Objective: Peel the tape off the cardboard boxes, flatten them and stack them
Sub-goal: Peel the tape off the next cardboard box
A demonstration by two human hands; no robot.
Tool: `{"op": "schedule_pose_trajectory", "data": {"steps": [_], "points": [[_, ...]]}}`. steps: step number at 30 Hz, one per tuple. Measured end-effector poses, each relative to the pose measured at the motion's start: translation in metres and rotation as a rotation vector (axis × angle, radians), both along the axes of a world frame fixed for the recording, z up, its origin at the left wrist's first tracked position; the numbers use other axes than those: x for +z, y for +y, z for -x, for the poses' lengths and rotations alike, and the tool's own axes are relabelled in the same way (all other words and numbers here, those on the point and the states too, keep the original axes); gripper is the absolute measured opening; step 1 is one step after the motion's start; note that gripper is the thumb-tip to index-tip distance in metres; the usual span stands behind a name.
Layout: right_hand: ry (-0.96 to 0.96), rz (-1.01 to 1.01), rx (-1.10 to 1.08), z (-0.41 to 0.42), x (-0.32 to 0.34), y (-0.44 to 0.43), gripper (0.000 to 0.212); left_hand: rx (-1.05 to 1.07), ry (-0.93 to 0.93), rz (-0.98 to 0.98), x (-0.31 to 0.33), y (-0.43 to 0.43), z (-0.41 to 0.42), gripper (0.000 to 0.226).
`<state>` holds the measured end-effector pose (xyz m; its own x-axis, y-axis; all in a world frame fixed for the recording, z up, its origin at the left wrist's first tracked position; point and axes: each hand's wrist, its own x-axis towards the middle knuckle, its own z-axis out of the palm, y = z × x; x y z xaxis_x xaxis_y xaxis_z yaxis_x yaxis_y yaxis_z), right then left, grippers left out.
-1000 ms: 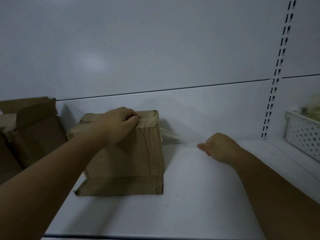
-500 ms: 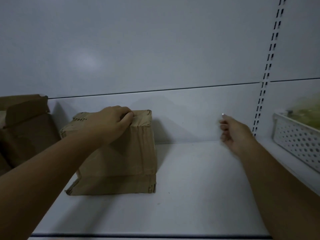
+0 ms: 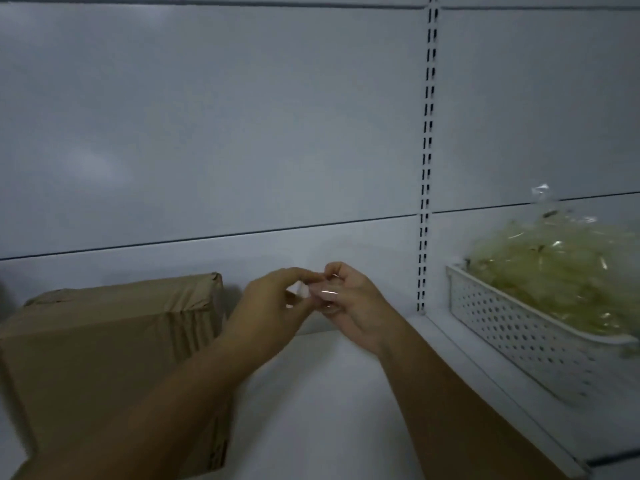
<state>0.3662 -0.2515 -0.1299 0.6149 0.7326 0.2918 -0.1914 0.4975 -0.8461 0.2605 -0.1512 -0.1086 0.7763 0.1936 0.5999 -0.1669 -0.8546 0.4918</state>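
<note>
White metal shelf (image 3: pixel 329 393), grey back panel, slotted upright (image 3: pixel 427 168) at 1 o'clock. At 3 o'clock a perforated white basket (image 3: pixel 519 337) holds a heap of crumpled clear film (image 3: pixel 554 265), cut off by the frame edge. The cardboard box (image 3: pixel 104 341) stands at 8 o'clock, its near corner hidden behind the left forearm. At centre, the left hand (image 3: pixel 273 306) and right hand (image 3: pixel 356 306) meet, both pinching a scrap of clear tape (image 3: pixel 313 292), which is blurred and hard to trace.

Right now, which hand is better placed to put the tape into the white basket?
Probably the right hand: both pinch the tape, but it is nearer the basket than the left hand.
</note>
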Motion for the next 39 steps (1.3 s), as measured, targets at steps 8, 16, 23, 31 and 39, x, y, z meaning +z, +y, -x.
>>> {"op": "schedule_pose_trajectory", "data": {"steps": [8,16,23,31,39], "points": [[-0.468,0.387,-0.342,0.029,0.05,-0.1,0.025,-0.205,-0.102,-0.187,0.027,-0.033,0.003,0.026],[-1.031,0.64,-0.832,0.023,0.14,-0.22,0.038,-0.394,-0.234,-0.032,0.088,-0.137,-0.053,0.017],[-1.161,1.186,-0.918,-0.056,0.096,-0.265,0.064,-0.458,0.195,-0.164,0.077,-0.207,-0.136,0.052],[-1.124,1.384,-0.574,-0.096,0.032,-0.281,0.073,-0.581,0.301,0.193,0.017,-0.209,-0.173,0.036],[-0.817,0.916,-0.707,-0.095,0.013,-0.289,0.059,-0.447,-0.138,0.211,-0.031,-0.219,-0.185,0.056]]}}
